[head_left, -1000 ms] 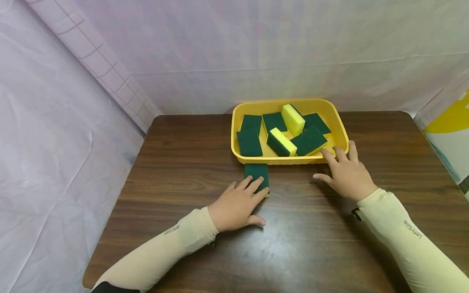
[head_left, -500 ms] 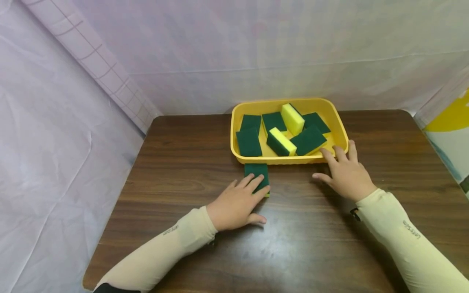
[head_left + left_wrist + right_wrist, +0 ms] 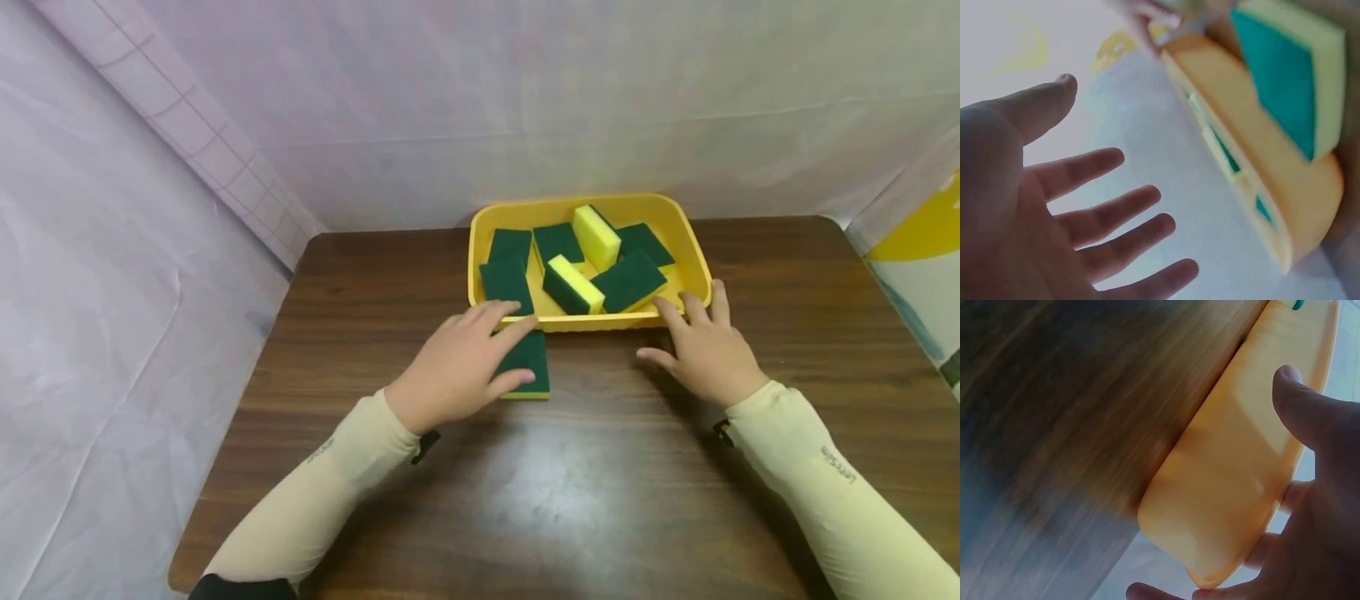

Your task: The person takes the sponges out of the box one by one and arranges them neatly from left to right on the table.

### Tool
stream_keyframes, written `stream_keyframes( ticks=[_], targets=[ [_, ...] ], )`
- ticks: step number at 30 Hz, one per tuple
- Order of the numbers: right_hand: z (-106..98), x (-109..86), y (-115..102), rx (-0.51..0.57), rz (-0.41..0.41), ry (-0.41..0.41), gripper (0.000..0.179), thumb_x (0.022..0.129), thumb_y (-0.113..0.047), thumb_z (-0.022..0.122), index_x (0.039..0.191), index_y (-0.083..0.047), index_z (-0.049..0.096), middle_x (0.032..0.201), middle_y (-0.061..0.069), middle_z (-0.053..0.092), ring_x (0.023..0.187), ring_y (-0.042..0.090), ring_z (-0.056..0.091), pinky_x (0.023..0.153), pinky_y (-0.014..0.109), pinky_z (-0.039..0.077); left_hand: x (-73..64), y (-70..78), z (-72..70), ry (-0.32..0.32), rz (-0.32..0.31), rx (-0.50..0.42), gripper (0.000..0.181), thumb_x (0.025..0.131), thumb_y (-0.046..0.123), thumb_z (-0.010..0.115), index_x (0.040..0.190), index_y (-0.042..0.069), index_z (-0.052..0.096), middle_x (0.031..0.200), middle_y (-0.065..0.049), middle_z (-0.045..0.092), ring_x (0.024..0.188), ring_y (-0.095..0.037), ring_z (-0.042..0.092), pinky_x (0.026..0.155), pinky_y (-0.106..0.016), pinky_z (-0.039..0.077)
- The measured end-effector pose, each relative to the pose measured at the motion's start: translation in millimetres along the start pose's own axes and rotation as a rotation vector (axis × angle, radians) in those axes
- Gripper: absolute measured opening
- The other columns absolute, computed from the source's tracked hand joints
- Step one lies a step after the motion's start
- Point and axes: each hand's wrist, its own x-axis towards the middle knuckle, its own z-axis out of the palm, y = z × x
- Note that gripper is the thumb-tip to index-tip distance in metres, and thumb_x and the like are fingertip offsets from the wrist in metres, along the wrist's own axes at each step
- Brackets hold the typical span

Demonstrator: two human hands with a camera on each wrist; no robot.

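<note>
Table: a dark wooden table [image 3: 600, 500] carries everything; both cream-sleeved forearms come in over its near edge.
Left hand: the left hand [image 3: 457, 367] hovers with fingers straight and spread, gripping nothing. In the head view it covers the left part of the loose sponge, fingertips out over the tray's near rim. The left wrist view shows an open palm with air between the fingers.
Loose sponge: one scouring sponge [image 3: 528, 367] lies flat on the wood, green side up with a thin yellow edge showing at its near side, just in front of the tray.
Right hand: the right hand [image 3: 701, 350] rests against the tray's near right corner, fingers apart and extended along the rim, thumb out to the side on the wood. It steadies the tray rather than closing round it.
Tray: a yellow plastic tray [image 3: 693, 250] sits beyond both hands, toward the far edge.
Tray contents: several green-and-yellow sponges [image 3: 630, 279] lie inside, some flat, some tilted on one another.
Backdrop: pale sheeting [image 3: 525, 100] hangs behind and to the left.
</note>
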Motion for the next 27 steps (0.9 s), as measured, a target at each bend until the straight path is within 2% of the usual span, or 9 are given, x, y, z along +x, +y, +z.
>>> stream_keyframes(
  ticks=[4,5,7,9,11,14,17,22,27],
  targets=[
    [-1.6,1.1,-0.3,-0.002,0.0,0.006,0.085,0.099,-0.048,0.08,0.158,0.001,0.044,0.149,0.041,0.041,0.147,0.075,0.012,0.081,0.079,0.052,7.5,-12.0,-18.3,0.106,-0.016,0.004,0.063,0.107,0.044,0.071,0.157,0.009,0.058,0.154,-0.019,0.056,0.14,-0.036,0.055,0.11,-0.057,0.048],
    [-1.8,1.1,-0.2,-0.001,0.0,0.007,0.084,0.099,-0.048,0.08,0.158,0.001,0.044,0.149,0.041,0.041,0.147,0.075,0.012,0.08,0.079,0.052,10.7,-15.3,-21.1,0.12,-0.019,0.009,0.061,0.107,0.043,0.071,0.157,0.009,0.058,0.154,-0.018,0.056,0.139,-0.037,0.056,0.11,-0.057,0.048],
    [-2.2,1.0,0.0,0.0,0.001,0.012,0.083,0.099,-0.047,0.08,0.158,0.001,0.044,0.148,0.041,0.041,0.147,0.075,0.012,0.08,0.079,0.052,17.9,-22.5,-25.1,0.109,-0.037,0.018,0.062,0.108,0.044,0.068,0.158,0.01,0.057,0.156,-0.018,0.055,0.141,-0.036,0.055,0.112,-0.06,0.045],
    [-2.5,0.8,0.1,0.003,0.007,0.009,0.083,0.099,-0.047,0.08,0.158,0.0,0.044,0.149,0.041,0.041,0.147,0.075,0.012,0.081,0.08,0.051,26.6,-29.5,-25.3,0.062,-0.069,0.023,0.064,0.109,0.047,0.066,0.161,0.012,0.054,0.16,-0.016,0.052,0.146,-0.035,0.051,0.116,-0.064,0.039],
    [-2.8,0.7,0.0,0.004,0.016,-0.001,0.084,0.1,-0.047,0.079,0.159,0.0,0.043,0.15,0.041,0.04,0.148,0.074,0.01,0.083,0.08,0.051,36.0,-37.2,-21.7,-0.018,-0.111,0.019,0.067,0.11,0.051,0.062,0.165,0.016,0.049,0.166,-0.014,0.046,0.152,-0.033,0.044,0.12,-0.068,0.031],
    [-2.6,0.7,0.1,0.005,0.018,-0.009,0.084,0.1,-0.048,0.078,0.159,0.0,0.043,0.15,0.041,0.039,0.148,0.074,0.01,0.084,0.081,0.05,49.7,-47.5,-12.4,-0.149,-0.176,0.0,0.072,0.11,0.058,0.057,0.17,0.021,0.04,0.174,-0.012,0.034,0.159,-0.033,0.032,0.122,-0.073,0.02],
    [-2.0,0.8,0.8,0.007,0.019,-0.018,0.084,0.101,-0.048,0.077,0.16,0.0,0.042,0.151,0.041,0.038,0.148,0.074,0.009,0.085,0.081,0.05,62.0,-55.5,-2.7,-0.234,-0.21,-0.028,0.073,0.111,0.059,0.052,0.172,0.023,0.035,0.177,-0.012,0.026,0.162,-0.036,0.025,0.123,-0.074,0.015],
    [-0.4,0.8,1.6,0.007,0.021,-0.016,0.084,0.101,-0.048,0.077,0.162,-0.001,0.041,0.152,0.04,0.038,0.149,0.073,0.008,0.085,0.08,0.05,77.2,-63.7,8.4,-0.274,-0.239,-0.054,0.066,0.114,0.054,0.048,0.172,0.026,0.035,0.177,-0.012,0.026,0.162,-0.038,0.024,0.122,-0.076,0.014],
    [1.0,0.5,1.8,0.006,0.013,-0.003,0.084,0.101,-0.047,0.078,0.161,-0.002,0.042,0.151,0.039,0.039,0.148,0.074,0.01,0.083,0.08,0.051,84.8,-67.9,16.8,-0.319,-0.258,-0.058,0.064,0.114,0.054,0.047,0.172,0.027,0.036,0.177,-0.011,0.027,0.162,-0.038,0.023,0.122,-0.076,0.014]
  ],
)
